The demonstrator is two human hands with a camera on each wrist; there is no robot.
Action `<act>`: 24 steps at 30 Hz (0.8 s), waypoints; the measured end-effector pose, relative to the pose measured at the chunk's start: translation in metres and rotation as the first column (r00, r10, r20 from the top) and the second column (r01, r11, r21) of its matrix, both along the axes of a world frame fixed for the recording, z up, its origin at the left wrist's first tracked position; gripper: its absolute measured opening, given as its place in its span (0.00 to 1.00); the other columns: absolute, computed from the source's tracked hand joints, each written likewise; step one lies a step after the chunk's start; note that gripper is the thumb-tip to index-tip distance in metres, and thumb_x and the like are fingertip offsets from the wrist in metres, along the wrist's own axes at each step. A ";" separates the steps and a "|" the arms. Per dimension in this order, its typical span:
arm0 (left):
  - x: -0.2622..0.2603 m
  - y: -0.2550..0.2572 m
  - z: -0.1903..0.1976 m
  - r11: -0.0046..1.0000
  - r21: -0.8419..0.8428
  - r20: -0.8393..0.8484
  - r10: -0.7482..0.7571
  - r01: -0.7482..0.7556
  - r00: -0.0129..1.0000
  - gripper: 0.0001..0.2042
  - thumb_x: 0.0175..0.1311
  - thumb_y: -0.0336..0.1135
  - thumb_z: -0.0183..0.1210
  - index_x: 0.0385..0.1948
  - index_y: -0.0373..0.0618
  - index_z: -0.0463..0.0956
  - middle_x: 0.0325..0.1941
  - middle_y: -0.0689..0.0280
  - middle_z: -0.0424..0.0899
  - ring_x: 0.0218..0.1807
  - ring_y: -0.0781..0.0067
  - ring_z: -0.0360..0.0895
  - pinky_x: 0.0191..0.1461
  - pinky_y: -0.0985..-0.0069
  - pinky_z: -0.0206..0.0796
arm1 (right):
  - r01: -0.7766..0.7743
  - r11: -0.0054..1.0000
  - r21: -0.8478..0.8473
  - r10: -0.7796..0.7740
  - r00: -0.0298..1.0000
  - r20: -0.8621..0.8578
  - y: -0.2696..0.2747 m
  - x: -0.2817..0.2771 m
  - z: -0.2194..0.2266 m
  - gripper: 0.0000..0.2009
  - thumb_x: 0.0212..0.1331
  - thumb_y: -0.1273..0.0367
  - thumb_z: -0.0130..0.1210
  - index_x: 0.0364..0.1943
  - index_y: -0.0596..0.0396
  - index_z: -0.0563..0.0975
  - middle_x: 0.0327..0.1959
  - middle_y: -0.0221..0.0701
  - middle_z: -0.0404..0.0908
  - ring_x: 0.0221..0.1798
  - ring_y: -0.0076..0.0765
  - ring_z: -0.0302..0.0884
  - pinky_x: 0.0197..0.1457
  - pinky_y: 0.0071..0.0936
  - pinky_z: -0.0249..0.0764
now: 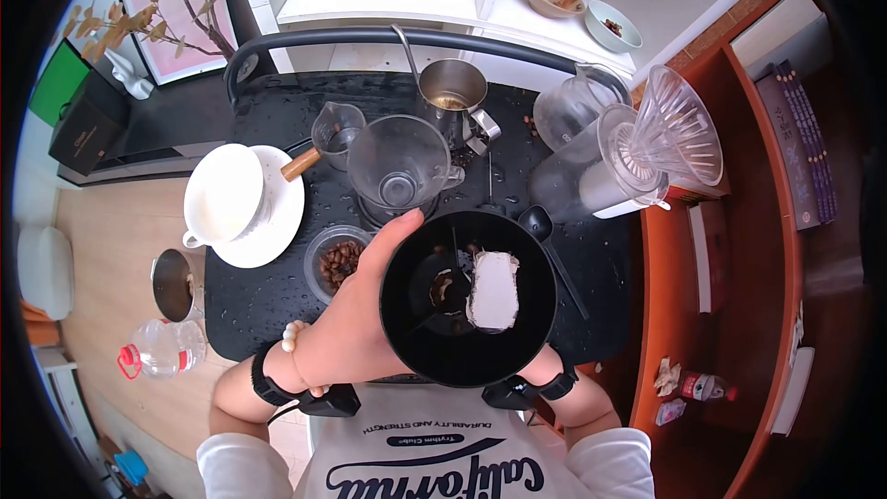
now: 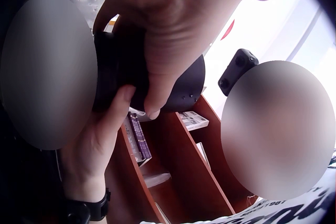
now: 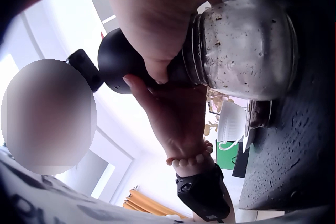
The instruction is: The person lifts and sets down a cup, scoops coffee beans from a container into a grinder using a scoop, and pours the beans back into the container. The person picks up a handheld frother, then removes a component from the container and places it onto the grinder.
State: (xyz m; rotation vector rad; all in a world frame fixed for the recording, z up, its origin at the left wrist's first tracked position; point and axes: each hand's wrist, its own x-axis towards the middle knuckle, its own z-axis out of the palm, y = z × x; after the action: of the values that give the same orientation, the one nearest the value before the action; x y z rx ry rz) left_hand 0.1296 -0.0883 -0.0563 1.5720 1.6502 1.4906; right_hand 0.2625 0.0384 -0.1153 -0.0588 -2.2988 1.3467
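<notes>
A black round container (image 1: 468,379) is held up near the chest, its wide mouth facing the head camera; a pale rectangular patch shows inside. The left hand (image 1: 346,328), with a bead bracelet, grips its left side. Mostly hidden behind it is the right hand (image 1: 540,368). In the left wrist view, both the left hand (image 2: 173,24) and the right hand (image 2: 92,145) have fingers around the black container (image 2: 186,90). The right wrist view shows the right hand (image 3: 157,16) and left hand (image 3: 181,119) on it, beside a speckled clear jar (image 3: 249,48); contact is unclear.
On the black table (image 1: 591,268) stand a clear carafe (image 1: 399,162), a tub of brown beans (image 1: 338,261), a metal kettle (image 1: 451,92), a white cup (image 1: 224,194) on a saucer, a black spoon (image 1: 565,277) and a ribbed clear dripper (image 1: 679,125). Wooden shelves (image 1: 656,314) rise at right.
</notes>
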 end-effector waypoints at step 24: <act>-0.029 -0.005 0.005 0.994 -0.074 0.203 -0.063 0.079 0.977 0.61 0.27 0.40 0.74 0.62 0.43 0.32 0.61 0.52 0.55 0.62 0.59 0.57 0.65 0.70 0.45 | -0.011 0.973 0.231 -0.025 0.988 0.151 0.006 -0.005 0.003 0.23 0.45 0.65 0.56 0.50 0.49 0.68 0.54 0.39 0.63 0.59 0.48 0.55 0.60 0.43 0.52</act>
State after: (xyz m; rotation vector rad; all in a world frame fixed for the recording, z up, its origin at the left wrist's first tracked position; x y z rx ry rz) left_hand 0.1007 -0.0930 -0.0512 1.3744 1.5056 1.4731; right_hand 0.2571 0.0447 -0.1123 -0.0972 -2.5667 1.0956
